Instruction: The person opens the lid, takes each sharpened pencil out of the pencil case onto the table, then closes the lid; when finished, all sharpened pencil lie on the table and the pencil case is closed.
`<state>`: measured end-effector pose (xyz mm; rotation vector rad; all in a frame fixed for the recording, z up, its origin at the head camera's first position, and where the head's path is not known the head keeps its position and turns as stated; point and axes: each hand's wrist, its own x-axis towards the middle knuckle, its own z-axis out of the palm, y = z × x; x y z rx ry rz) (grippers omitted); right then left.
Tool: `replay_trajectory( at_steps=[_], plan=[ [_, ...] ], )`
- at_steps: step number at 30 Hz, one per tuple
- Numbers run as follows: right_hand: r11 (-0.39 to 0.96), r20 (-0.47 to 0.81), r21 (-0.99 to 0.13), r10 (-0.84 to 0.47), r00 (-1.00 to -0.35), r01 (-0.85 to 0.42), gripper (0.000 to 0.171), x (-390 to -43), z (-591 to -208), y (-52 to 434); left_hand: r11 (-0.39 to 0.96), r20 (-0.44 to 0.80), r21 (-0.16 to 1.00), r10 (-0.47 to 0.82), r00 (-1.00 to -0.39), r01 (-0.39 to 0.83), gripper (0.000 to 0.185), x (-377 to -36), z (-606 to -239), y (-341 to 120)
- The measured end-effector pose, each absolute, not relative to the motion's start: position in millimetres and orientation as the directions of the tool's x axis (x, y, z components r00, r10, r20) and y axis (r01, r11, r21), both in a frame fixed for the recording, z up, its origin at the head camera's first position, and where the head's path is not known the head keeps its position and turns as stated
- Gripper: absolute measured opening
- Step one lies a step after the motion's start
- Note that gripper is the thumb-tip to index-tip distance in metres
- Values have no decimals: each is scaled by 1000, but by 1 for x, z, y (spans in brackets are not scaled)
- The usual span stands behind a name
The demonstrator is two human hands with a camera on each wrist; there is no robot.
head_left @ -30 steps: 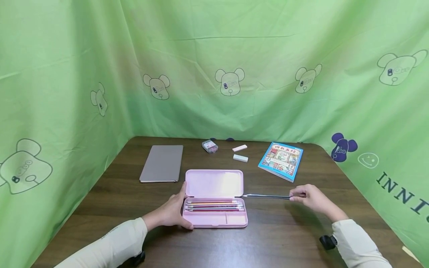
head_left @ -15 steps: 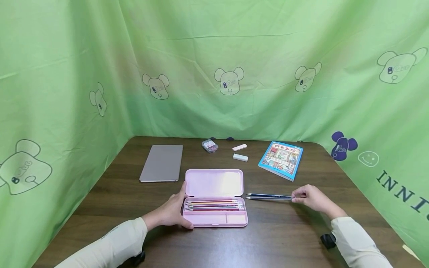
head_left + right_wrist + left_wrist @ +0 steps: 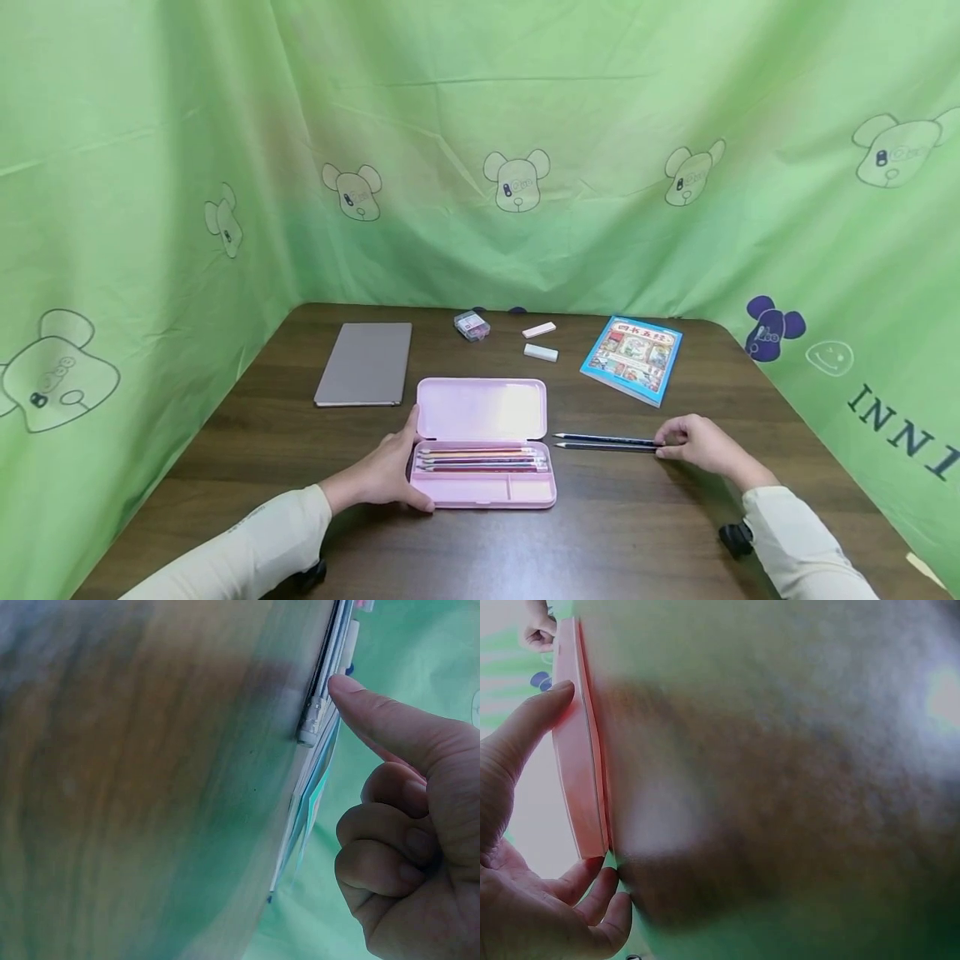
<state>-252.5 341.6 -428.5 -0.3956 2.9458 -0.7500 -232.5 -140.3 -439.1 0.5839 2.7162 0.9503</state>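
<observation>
My left hand grips the case at its nine o'clock end; my right hand, toward three o'clock, pinches two pencils.

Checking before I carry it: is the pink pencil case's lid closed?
No, the lid lies folded back on the far side, leaving the pencils inside the case uncovered.
</observation>
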Motion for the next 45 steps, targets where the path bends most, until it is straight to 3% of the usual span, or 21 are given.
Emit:
replay_trajectory(
  at_steps=[12,24,45],
  plan=[
    [781,34,-531,-367,-930,-328,25,-255,-424,328,713,-54,633,429,-902,302,140,-234,-439,-140],
    [718,94,-543,-463,-881,-435,26,-258,-427,302,711,-63,641,426,-902,291,139,-233,-438,-139],
    [637,56,-585,-585,-809,-501,33,-267,-414,235,710,-62,643,423,-904,288,139,-232,-435,-139]
  ],
)
